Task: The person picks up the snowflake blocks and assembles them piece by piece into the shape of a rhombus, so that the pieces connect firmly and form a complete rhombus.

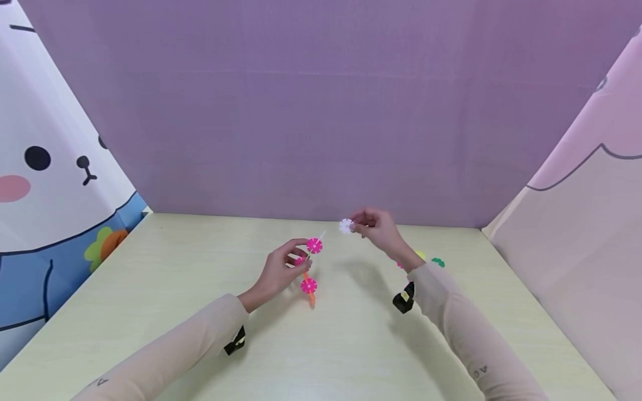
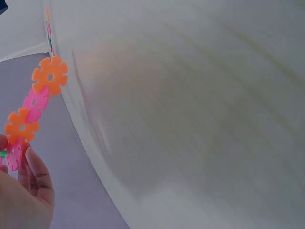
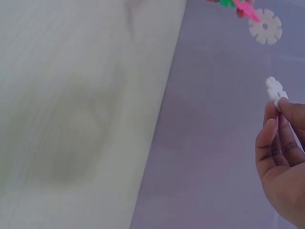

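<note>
My left hand (image 1: 278, 272) pinches a chain of slotted flower-shaped plastic discs (image 1: 309, 286) linked edge to edge. Pink and orange discs (image 2: 57, 69) show in the left wrist view, with a bit of green by the fingers. At the chain's far end, a white disc (image 3: 272, 34) appears in the right wrist view beside a pink and a green one. Between thumb and fingers, my right hand (image 1: 379, 231) holds a separate white disc (image 1: 345, 226), raised to the right of the chain and apart from it. Fingers partly cover both held pieces.
Loose discs, among them a green one (image 1: 438, 262) and a yellow one (image 1: 420, 255), lie by my right forearm, which partly hides them. A pale wooden table (image 1: 341, 356) meets a purple panel (image 1: 321, 122) at the back. Printed cloths stand at both sides.
</note>
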The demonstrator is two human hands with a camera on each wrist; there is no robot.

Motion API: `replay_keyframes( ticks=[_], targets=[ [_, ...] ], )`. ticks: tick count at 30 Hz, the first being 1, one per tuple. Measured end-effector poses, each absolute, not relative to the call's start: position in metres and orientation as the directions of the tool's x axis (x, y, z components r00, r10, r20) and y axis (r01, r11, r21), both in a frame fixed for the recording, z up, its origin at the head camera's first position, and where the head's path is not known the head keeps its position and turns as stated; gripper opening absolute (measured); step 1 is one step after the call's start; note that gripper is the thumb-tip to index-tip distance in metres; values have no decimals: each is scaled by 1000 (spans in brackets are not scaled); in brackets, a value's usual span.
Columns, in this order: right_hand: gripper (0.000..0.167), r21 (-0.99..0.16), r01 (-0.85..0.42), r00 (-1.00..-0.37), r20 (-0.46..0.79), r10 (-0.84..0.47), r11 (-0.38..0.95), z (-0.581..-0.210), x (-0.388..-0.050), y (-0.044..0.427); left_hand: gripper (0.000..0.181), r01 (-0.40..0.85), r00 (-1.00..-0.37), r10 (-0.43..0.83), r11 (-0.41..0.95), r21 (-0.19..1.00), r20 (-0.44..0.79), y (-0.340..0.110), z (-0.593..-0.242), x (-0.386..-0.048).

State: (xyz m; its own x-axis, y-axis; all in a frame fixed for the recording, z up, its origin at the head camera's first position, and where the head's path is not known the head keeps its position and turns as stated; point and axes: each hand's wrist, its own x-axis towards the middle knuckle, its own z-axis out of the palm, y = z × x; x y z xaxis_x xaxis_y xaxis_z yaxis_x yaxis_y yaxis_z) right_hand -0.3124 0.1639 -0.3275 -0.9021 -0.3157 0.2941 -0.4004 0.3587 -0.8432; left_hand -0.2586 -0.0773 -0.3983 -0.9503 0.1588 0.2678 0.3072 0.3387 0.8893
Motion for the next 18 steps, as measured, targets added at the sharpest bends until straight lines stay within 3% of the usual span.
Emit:
replay_keyframes(
  ticks=[18],
  targets=[
    [17, -811, -457, -869, 321, -376, 365, -320, -311, 132, 43, 289, -955, 170, 348, 892, 243, -78, -396, -259]
  ],
)
